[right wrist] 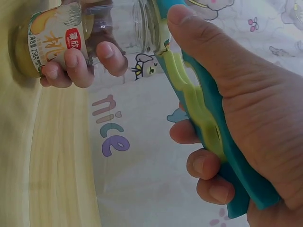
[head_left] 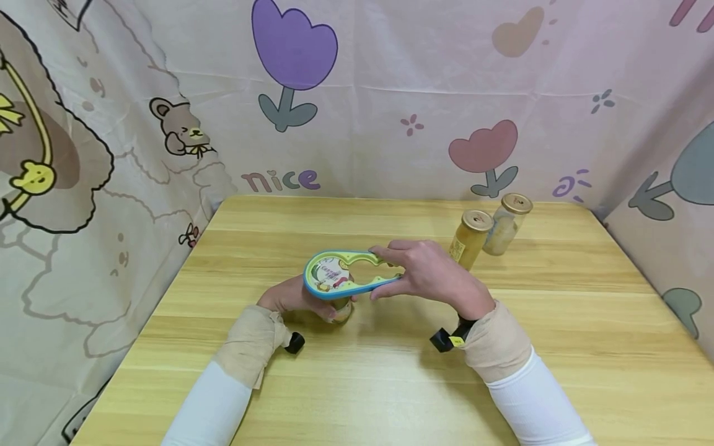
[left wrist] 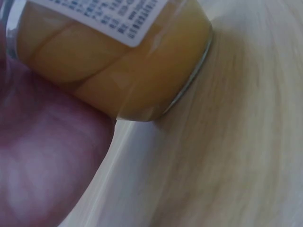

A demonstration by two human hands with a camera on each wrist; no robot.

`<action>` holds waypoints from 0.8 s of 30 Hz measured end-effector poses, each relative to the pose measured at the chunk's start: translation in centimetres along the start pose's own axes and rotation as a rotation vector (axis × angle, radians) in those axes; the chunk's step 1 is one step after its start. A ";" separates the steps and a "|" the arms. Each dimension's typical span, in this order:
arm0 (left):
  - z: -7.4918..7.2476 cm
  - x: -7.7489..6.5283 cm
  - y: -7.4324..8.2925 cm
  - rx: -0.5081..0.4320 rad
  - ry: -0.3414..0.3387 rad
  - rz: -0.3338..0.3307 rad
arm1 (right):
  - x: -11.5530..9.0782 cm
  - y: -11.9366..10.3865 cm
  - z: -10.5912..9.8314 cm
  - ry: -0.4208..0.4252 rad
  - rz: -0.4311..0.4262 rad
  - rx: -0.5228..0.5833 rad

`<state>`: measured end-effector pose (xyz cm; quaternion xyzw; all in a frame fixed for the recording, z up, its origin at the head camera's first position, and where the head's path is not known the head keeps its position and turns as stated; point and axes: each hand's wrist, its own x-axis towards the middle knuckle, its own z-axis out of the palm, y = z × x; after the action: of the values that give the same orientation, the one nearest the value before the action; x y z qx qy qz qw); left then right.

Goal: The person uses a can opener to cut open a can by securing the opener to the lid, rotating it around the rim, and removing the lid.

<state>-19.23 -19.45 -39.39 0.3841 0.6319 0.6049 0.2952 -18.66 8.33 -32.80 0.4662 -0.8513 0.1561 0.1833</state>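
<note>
My left hand (head_left: 291, 295) grips a glass jar (right wrist: 49, 47) of yellow fruit around its side, with the fingers wrapped over the paper label. In the left wrist view, the base of the jar (left wrist: 156, 80) is close to the wooden tabletop. A blue and green jar opener (head_left: 357, 290) lies over the jar's top, its rounded end around the printed lid (head_left: 330, 273). With thumb and fingers on either side, my right hand (head_left: 432, 272) holds the opener's two handles (right wrist: 199, 111). Most of the jar's body is hidden under the opener in the head view.
Two more gold-lidded jars stand at the back right of the wooden table (head_left: 390, 384): a yellow-filled jar (head_left: 470, 240) and a paler, see-through jar (head_left: 506, 224). A printed cloth (head_left: 368, 155) hangs behind the table and along both sides.
</note>
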 end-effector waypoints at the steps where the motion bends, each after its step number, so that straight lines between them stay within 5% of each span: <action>1: -0.1 0.0 -0.2 0.001 0.000 0.007 | 0.0 0.0 -0.1 0.002 0.003 0.010; 18: -0.8 0.7 -2.2 0.089 0.059 0.029 | -0.4 0.3 -0.2 0.008 0.156 0.163; 24: -0.9 0.8 -2.3 0.161 0.069 0.043 | -0.8 0.8 0.2 -0.062 0.320 0.377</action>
<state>-20.69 -19.20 -41.55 0.3989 0.6799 0.5714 0.2284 -18.98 9.21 -33.37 0.3559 -0.8754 0.3248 0.0397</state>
